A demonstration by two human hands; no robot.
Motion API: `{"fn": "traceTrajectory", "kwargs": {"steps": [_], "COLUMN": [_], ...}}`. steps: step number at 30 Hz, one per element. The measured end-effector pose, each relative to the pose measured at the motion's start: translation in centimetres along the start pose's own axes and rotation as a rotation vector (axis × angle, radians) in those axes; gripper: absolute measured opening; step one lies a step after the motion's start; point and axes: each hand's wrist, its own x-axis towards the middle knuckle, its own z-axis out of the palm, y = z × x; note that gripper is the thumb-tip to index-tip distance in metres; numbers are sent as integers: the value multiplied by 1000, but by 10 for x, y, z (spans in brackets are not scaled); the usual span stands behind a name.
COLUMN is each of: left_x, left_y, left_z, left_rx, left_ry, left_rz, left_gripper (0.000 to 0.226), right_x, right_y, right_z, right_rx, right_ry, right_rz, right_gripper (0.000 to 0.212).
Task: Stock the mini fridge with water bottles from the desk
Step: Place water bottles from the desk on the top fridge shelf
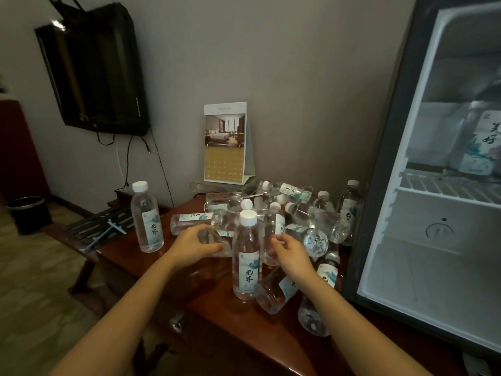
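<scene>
A reddish-brown polished wooden desk (225,321) stands against a grey wall, under a black wall-mounted television (95,77) and beside a standing card calendar (226,143). A heap of clear plastic water bottles with white caps (298,210) covers the desk, just left of the open white-lined mini fridge (433,213), where one labelled bottle (477,139) stands on the wire shelf. The left hand (195,244) curls over a lying clear bottle (217,241) and grips it. The right hand (291,252) curls its fingers on an upright clear bottle (272,226).
</scene>
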Motion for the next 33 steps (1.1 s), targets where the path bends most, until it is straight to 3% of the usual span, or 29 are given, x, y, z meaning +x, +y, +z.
{"fn": "traceTrajectory", "kwargs": {"steps": [16,25,30,33], "left_x": [-37,-39,-41,-47], "left_y": [8,37,78,114], "left_z": [-26,-22,-4,0], "left_rx": [-149,-291,-378,-388], "left_ry": [124,329,494,572], "left_rz": [74,87,147,266], "left_gripper": [32,37,41,44], "right_x": [-27,-44,-47,-49], "right_y": [-15,-44,-69,-90], "right_z": [-14,-24,-37,-52], "right_rx": [-68,-12,96,324], "right_ry": [-38,-18,77,93], "right_rz": [52,-1,-58,-45], "right_gripper": [31,31,32,34]}}
